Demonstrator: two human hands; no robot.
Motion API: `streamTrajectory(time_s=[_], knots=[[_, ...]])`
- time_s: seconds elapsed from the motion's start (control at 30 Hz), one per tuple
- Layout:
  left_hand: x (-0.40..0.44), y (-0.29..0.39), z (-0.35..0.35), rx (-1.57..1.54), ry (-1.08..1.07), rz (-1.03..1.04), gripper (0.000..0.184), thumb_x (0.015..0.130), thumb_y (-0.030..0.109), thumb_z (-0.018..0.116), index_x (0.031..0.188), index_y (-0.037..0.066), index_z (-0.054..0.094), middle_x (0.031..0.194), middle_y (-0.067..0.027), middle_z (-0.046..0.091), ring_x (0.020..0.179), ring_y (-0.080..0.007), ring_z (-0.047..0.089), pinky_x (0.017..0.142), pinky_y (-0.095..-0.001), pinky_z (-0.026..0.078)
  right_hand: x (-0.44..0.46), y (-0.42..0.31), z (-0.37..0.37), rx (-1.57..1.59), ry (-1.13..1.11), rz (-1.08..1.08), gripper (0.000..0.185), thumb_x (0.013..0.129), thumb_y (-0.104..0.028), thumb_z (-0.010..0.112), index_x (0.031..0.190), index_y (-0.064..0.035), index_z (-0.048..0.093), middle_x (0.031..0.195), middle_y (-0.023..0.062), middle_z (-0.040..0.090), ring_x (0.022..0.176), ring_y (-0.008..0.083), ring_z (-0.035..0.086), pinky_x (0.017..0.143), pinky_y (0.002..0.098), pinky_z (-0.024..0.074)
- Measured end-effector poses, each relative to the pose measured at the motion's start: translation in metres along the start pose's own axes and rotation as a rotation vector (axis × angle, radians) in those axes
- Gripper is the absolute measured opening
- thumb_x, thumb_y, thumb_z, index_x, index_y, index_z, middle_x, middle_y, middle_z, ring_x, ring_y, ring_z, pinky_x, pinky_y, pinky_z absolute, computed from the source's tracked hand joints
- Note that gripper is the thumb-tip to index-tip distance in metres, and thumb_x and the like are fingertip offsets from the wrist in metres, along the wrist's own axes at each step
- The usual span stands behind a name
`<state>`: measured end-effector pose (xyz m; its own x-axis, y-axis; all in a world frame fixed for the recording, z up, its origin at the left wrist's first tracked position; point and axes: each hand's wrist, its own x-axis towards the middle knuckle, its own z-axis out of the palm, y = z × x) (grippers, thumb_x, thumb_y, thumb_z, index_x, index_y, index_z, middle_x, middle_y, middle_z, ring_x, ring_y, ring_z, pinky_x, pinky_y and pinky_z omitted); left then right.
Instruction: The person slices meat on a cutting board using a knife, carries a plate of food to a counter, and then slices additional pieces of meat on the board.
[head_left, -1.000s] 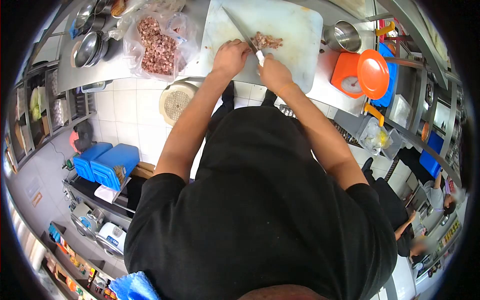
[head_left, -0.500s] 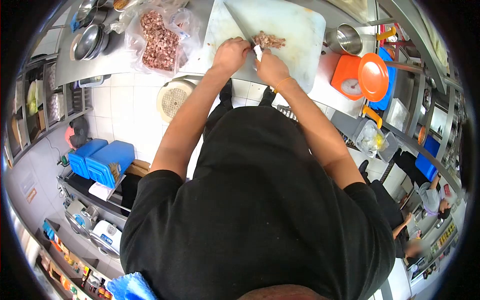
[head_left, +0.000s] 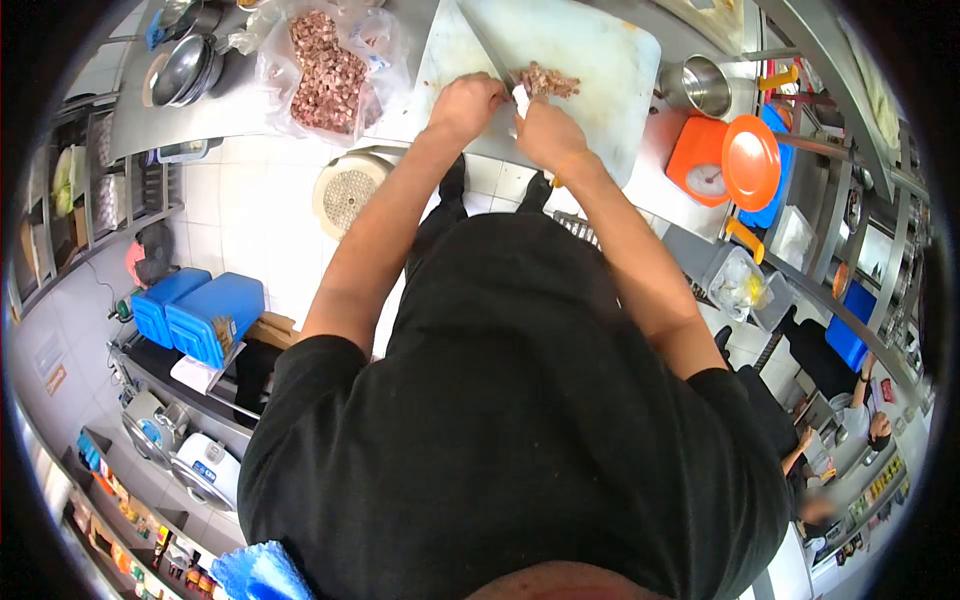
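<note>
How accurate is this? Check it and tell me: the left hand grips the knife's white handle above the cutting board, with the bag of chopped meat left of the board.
Wrong hand: the head view shows the right hand, not the left hand, gripping the knife's white handle above the cutting board, with the bag of chopped meat left of the board.

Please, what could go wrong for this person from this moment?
The left hand is very near the blade of the knife in the right hand, so a slip might cut it. The plastic bag of chopped meat sits near the counter's front edge; a bump could perhaps knock it off.
</note>
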<state>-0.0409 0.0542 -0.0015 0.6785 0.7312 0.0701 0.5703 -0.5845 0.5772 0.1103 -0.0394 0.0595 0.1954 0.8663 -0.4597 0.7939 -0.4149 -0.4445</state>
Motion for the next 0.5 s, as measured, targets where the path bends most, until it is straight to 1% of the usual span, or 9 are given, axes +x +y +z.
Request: streamTrajectory(time_s=[0.07,0.17,0.2,0.27,0.3,0.37,0.4,0.5], knots=[[0.000,0.001,-0.002,0.005,0.014,-0.016,0.010,0.091,0.013,0.070,0.097,0.009,0.077,0.096,-0.0121,0.073,0.093,-0.0352,0.072,0.084,-0.0456,0.058,-0.010,-0.007,-0.008,0.001,-0.017,-0.005,0.046,0.099,-0.026,0.063,0.124,0.0122,0.054,0.102,0.0319,0.074,0.100,0.0455,0.074,0.089,0.0540,0.0576],[-0.004,-0.003,0.003,-0.006,0.026,-0.021,0.011,0.091,0.012,0.070,0.098,0.008,0.077,0.097,-0.0123,0.073,0.093,-0.0349,0.071,0.084,-0.0449,0.058,-0.002,0.000,0.025,0.090,0.043,0.039,0.048,0.099,-0.028,0.063,0.123,0.0121,0.055,0.103,0.0323,0.074,0.101,0.0464,0.073,0.090,0.0539,0.0571],[-0.004,-0.006,0.005,-0.010,0.032,-0.013,0.011,0.091,0.012,0.070,0.098,0.008,0.077,0.098,-0.0123,0.074,0.093,-0.0348,0.071,0.085,-0.0446,0.058,0.004,0.006,0.030,0.096,0.041,0.007,0.048,0.099,-0.029,0.064,0.123,0.0114,0.055,0.103,0.0324,0.074,0.101,0.0468,0.073,0.091,0.0539,0.0567],[-0.003,-0.009,0.007,-0.028,0.032,0.048,0.012,0.092,0.011,0.069,0.100,0.008,0.077,0.101,-0.0121,0.074,0.094,-0.0346,0.071,0.085,-0.0438,0.058,0.017,0.019,0.029,0.107,0.044,-0.065,0.049,0.100,-0.032,0.064,0.123,0.0102,0.056,0.104,0.0325,0.073,0.102,0.0477,0.072,0.092,0.0540,0.0560],[-0.006,-0.008,0.008,-0.039,0.026,0.077,0.012,0.093,0.010,0.068,0.101,0.008,0.077,0.102,-0.0120,0.074,0.094,-0.0345,0.071,0.086,-0.0433,0.058,0.009,0.020,0.022,0.147,-0.002,-0.024,0.049,0.100,-0.033,0.063,0.123,0.0096,0.057,0.105,0.0324,0.073,0.102,0.0479,0.072,0.092,0.0541,0.0557],[-0.007,0.001,-0.005,-0.107,0.090,0.057,0.014,0.093,0.008,0.068,0.103,0.007,0.077,0.105,-0.0118,0.075,0.095,-0.0340,0.072,0.086,-0.0425,0.058,0.003,0.017,-0.006,0.217,-0.082,0.035,0.049,0.101,-0.036,0.063,0.122,0.0085,0.059,0.105,0.0324,0.073,0.102,0.0485,0.071,0.093,0.0542,0.0550],[-0.015,0.008,-0.007,-0.148,0.110,0.040,0.015,0.093,0.007,0.068,0.104,0.007,0.076,0.107,-0.0117,0.075,0.096,-0.0337,0.072,0.086,-0.0421,0.058,0.002,0.033,-0.003,0.189,-0.036,-0.036,0.048,0.102,-0.038,0.062,0.120,0.0072,0.060,0.102,0.0317,0.073,0.103,0.0483,0.071,0.094,0.0548,0.0538],[-0.030,0.001,-0.001,-0.160,0.309,-0.021,0.019,0.092,0.007,0.069,0.110,0.006,0.075,0.109,-0.0121,0.074,0.101,-0.0340,0.071,0.090,-0.0428,0.057,-0.038,0.058,-0.027,0.245,0.055,0.018,0.048,0.104,-0.039,0.061,0.120,0.0067,0.061,0.098,0.0302,0.074,0.090,0.0453,0.074,0.082,0.0528,0.0576]])
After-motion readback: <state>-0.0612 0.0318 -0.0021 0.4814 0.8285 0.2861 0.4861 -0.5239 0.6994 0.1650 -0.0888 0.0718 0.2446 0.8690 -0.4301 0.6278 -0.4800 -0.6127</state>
